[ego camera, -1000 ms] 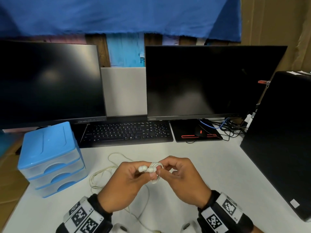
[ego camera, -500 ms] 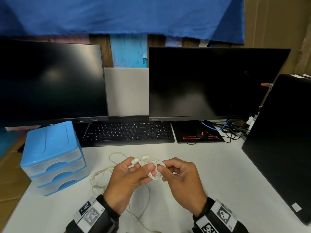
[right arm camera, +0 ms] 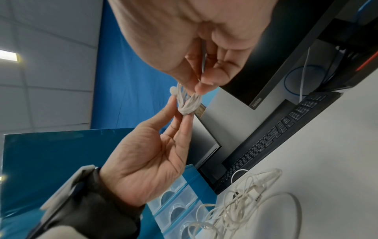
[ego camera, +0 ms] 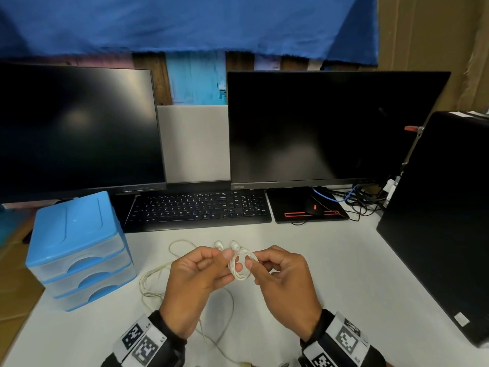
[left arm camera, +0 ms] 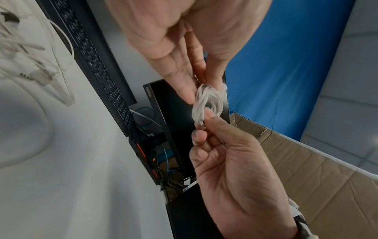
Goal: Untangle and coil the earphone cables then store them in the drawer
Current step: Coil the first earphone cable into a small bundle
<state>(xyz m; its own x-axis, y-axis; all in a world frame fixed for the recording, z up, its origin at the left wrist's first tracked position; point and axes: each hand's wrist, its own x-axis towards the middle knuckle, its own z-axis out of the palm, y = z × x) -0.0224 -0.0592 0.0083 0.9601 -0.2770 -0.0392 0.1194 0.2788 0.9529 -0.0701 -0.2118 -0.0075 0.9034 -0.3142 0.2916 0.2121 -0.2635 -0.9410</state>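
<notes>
— What has changed in the last second?

— The small coil (ego camera: 242, 266) is rounder and more open now, low in the middle of the frame. The left hand (ego camera: 197, 276) pinches its left edge, the right hand (ego camera: 280, 276) pinches its right edge, and the two earbuds (ego camera: 226, 244) have swung up above the left thumb.

— So one set is nearly wound?

— Probably (its tail hangs below). The loose cables (ego camera: 158, 276) lie tangled on the desk (ego camera: 330, 260), lower left, beside the shut drawers (ego camera: 79, 255).

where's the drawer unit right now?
In the head view, the blue drawer unit stands on the desk's left side, left of the keyboard, beside the loose cables; its drawers look closed.
</notes>
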